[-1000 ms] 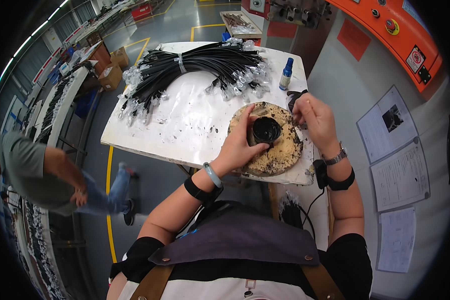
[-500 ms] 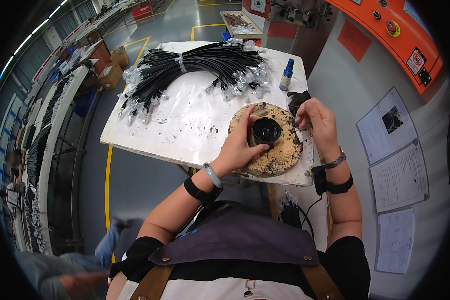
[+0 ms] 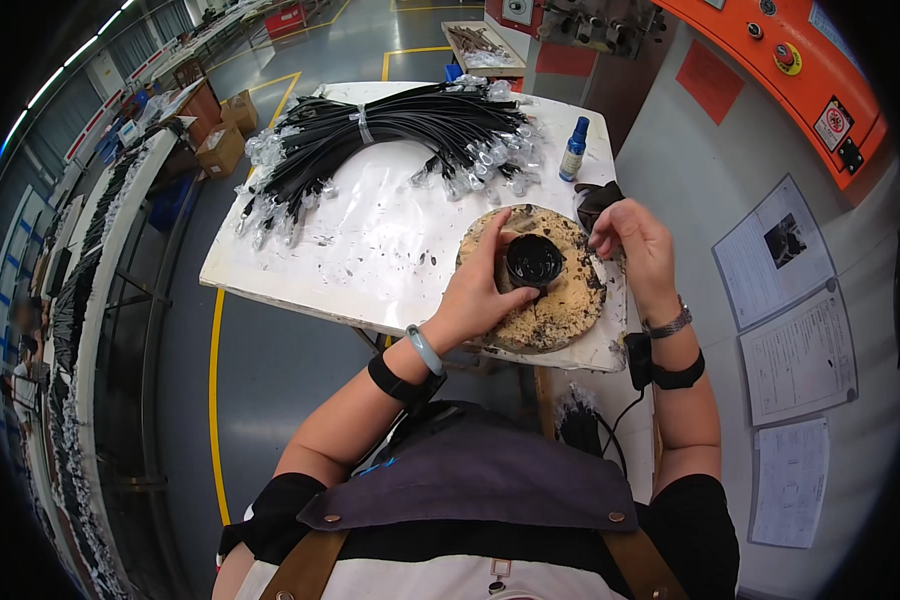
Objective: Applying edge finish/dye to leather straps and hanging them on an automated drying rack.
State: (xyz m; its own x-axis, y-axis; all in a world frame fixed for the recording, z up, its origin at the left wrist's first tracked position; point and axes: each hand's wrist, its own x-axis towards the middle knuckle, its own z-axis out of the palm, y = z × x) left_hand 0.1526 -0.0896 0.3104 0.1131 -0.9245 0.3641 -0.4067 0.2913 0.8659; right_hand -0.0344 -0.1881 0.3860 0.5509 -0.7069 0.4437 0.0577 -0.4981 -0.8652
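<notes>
My left hand (image 3: 478, 290) curves its thumb and fingers round a small round black cup (image 3: 533, 262), whose dark inside looks shiny and wet. The cup stands on a round tan board (image 3: 568, 318) smeared with black stains. To the right of the cup, my right hand (image 3: 634, 246) is raised with fingers curled and pinched together; what they hold, if anything, is hidden. Just beyond those fingers lies a black crumpled thing (image 3: 596, 200), perhaps a cloth. A blue bottle (image 3: 574, 150) with a pointed cap stands upright farther back.
A bundle of black cables (image 3: 370, 125) with clear plastic covers on the ends lies across the white table (image 3: 370, 270). More cables (image 3: 578, 420) hang below its right edge. An orange machine panel (image 3: 770, 70) and wall papers (image 3: 782, 255) are at right; a long bench (image 3: 110, 250) is at left.
Both hands and the cup have stayed almost where they were. The person seen at the lower left has gone out of view.
</notes>
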